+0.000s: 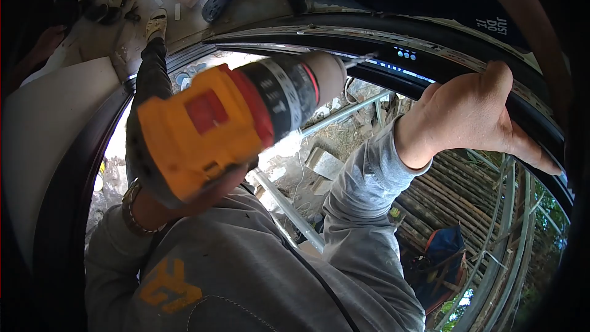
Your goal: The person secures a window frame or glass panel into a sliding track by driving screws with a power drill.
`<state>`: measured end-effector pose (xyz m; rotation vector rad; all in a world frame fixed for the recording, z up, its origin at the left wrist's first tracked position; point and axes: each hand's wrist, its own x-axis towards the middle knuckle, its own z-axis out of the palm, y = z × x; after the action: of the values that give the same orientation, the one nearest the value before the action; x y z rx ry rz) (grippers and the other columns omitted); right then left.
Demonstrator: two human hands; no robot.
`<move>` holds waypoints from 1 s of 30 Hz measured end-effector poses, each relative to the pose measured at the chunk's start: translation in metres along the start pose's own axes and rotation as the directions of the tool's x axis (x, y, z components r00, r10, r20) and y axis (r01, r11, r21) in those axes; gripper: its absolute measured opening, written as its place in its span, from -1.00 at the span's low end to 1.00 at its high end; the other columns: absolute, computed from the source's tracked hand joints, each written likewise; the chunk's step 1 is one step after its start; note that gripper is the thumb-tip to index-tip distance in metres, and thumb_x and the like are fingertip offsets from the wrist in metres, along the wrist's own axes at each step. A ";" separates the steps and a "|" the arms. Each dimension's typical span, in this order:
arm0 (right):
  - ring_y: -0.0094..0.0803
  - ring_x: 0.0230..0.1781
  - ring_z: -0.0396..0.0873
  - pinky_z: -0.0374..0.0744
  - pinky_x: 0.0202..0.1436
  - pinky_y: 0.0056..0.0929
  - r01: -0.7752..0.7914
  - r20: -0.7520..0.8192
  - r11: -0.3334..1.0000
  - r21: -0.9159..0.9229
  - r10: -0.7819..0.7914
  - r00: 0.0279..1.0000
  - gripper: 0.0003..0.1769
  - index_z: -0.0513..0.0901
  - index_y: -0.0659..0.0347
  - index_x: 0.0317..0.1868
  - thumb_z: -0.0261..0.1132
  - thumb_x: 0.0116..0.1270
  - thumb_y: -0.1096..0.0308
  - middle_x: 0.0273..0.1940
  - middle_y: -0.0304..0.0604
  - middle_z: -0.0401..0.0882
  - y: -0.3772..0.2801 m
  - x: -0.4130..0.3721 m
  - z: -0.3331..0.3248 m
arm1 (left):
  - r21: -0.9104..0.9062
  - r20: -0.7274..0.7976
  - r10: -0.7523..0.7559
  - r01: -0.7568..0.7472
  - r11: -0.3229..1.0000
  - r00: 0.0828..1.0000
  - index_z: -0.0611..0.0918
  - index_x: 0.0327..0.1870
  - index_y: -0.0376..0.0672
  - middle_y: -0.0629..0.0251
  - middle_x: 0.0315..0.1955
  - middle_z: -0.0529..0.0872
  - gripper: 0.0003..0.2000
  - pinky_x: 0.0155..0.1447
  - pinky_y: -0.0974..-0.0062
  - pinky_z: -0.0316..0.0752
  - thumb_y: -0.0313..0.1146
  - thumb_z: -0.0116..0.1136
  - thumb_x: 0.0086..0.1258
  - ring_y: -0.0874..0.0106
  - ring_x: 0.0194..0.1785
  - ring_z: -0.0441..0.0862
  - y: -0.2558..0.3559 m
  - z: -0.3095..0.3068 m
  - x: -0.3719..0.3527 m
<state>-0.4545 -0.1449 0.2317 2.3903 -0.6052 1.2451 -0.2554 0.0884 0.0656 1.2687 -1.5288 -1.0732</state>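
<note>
An orange-and-black power drill [206, 126] fills the left centre, slightly blurred. My left hand [212, 191] is wrapped around its grip, mostly hidden beneath the drill body. The thin bit [361, 60] points right, its tip close to a black metal frame [375, 75]. Light shows through a cluster of small holes in that frame, just right of the bit; contact between bit and frame cannot be made out. On the right, my right hand [464, 114] grips the same frame, one digit stretched along it and the others partly hidden.
Another person's foot in a dark clog [213, 6] rests on the floor beyond the frame. Hand tools [114, 9] lie at the upper left. Through the opening below are metal bars [347, 114], a block [324, 163], stacked poles [452, 187] and a dark blue bag [447, 243].
</note>
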 end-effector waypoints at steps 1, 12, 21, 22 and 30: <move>-0.12 0.38 0.20 0.34 0.49 -0.21 0.004 0.000 1.000 0.008 -0.004 1.000 0.35 -0.65 0.24 0.48 0.40 0.15 0.54 0.42 0.31 -0.16 -0.001 0.000 0.002 | 0.362 -0.058 0.294 -0.254 0.897 0.954 0.65 0.09 -0.06 0.26 0.08 0.65 -0.66 0.21 0.12 0.48 -0.34 0.30 0.29 0.12 0.11 0.61 -0.006 0.003 -0.004; -0.43 0.03 0.54 0.68 0.03 -0.59 -0.072 -0.057 0.965 -0.254 0.060 0.997 0.21 -0.43 0.25 0.53 0.38 0.20 0.64 0.30 0.02 0.28 0.000 -0.011 -0.002 | 0.385 -0.014 0.389 -0.354 0.852 0.921 0.60 0.20 -0.02 0.33 0.14 0.63 -0.58 0.29 0.15 0.44 -0.30 0.30 0.28 0.25 0.21 0.57 -0.006 0.001 -0.003; -0.40 -0.10 0.55 0.71 -0.10 -0.58 -0.132 -0.094 0.971 -0.199 0.116 0.989 0.29 -0.46 0.19 0.54 0.39 0.10 0.71 0.20 0.07 0.36 0.006 -0.019 -0.005 | 0.308 -0.081 0.356 -0.316 0.897 0.931 0.66 0.10 0.02 0.32 0.10 0.63 -0.64 0.28 0.11 0.44 -0.31 0.34 0.26 0.24 0.16 0.60 -0.011 0.003 -0.001; -0.40 -0.10 0.55 0.71 -0.10 -0.58 -0.138 -0.094 0.972 -0.191 0.121 0.988 0.29 -0.47 0.18 0.54 0.39 0.11 0.71 0.20 0.07 0.36 0.006 -0.019 -0.005 | 0.373 -0.002 0.436 -0.404 0.835 0.900 0.62 0.15 0.01 0.33 0.11 0.62 -0.59 0.29 0.16 0.44 -0.31 0.37 0.24 0.27 0.17 0.58 -0.016 0.000 -0.002; -0.40 -0.14 0.55 0.72 -0.13 -0.60 -0.163 -0.104 0.978 -0.132 0.149 0.983 0.29 -0.47 0.17 0.54 0.38 0.11 0.71 0.19 0.07 0.38 0.000 -0.012 -0.003 | -0.170 0.085 0.084 -0.068 0.983 0.993 0.65 0.06 -0.03 0.36 0.06 0.64 -0.63 0.21 0.15 0.42 -0.32 0.40 0.20 0.30 0.15 0.57 -0.027 0.000 0.014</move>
<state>-0.4628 -0.1415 0.2234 2.1914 -0.8360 1.3244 -0.2497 0.0718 0.0409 1.0511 -1.5082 -1.1973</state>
